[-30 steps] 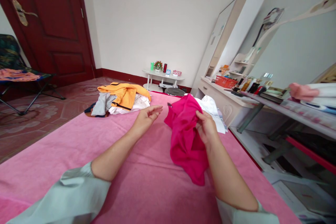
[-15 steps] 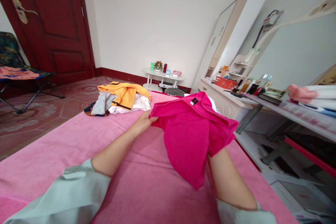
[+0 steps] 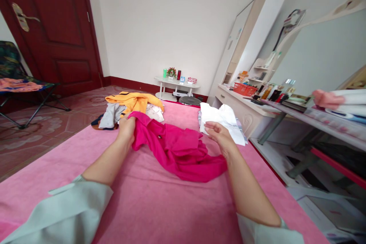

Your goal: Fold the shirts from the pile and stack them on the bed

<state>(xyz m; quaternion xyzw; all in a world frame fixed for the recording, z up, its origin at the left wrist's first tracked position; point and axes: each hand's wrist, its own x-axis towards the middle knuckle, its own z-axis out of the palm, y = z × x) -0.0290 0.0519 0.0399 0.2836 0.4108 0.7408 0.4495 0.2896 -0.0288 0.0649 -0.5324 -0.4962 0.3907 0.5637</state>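
Note:
A bright pink garment [image 3: 183, 148], perhaps a shirt, sags in loose folds above the pink bed cover [image 3: 160, 206]. Its left end is gripped by my left hand [image 3: 127, 126], fingers closed round the cloth. My right hand [image 3: 219, 135] hovers over the garment's right part with fingers apart and nothing between them. Just beyond that hand lie folded white clothes [image 3: 228, 120]. Past my left hand is a heap of clothes, with a yellow garment [image 3: 134, 101] on top and a grey piece [image 3: 110, 116] at its side.
To the right stand a dressing table [image 3: 228, 95] with a red basket [image 3: 244, 89] and a grey-edged table [image 3: 323, 126] loaded with items. A small white table [image 3: 177, 82] is by the far wall. At left are a folding chair [image 3: 25, 87] and a dark red door [image 3: 57, 26].
The pink garment has dropped lower and spread sideways. My left hand moved left with its end; my right hand came out from inside the cloth and opened. The folded white clothes now show.

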